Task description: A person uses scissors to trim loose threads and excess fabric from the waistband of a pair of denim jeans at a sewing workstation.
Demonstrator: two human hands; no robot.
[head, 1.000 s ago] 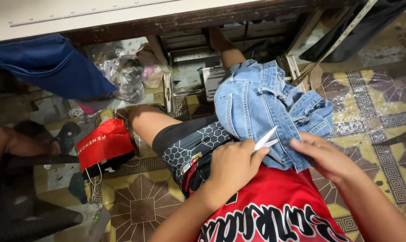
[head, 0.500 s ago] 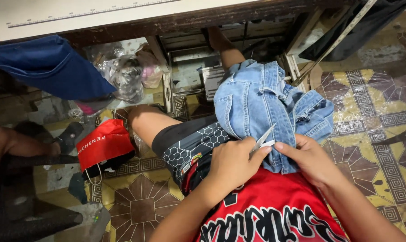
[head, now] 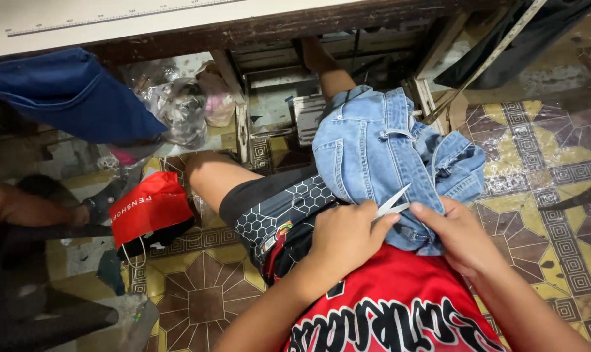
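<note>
Left hand (head: 348, 236): pinched small snips (head: 392, 203).
Right hand (head: 462, 236): gripped denim garment (head: 387, 160), draped over the lap.
Around: red bag (head: 149, 205) on floor, table (head: 178, 19) above, blue cloth (head: 67, 98) hanging.

The person wears a red jersey (head: 400, 306) with bold black-and-white lettering, and black shorts (head: 276, 208) printed with a white hexagon pattern; forearms bare.

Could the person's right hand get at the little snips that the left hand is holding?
Probably yes. The right hand rests on the denim garment right beside the left hand, and the pale blades of the snips stick up between them with nothing covering them.
</note>
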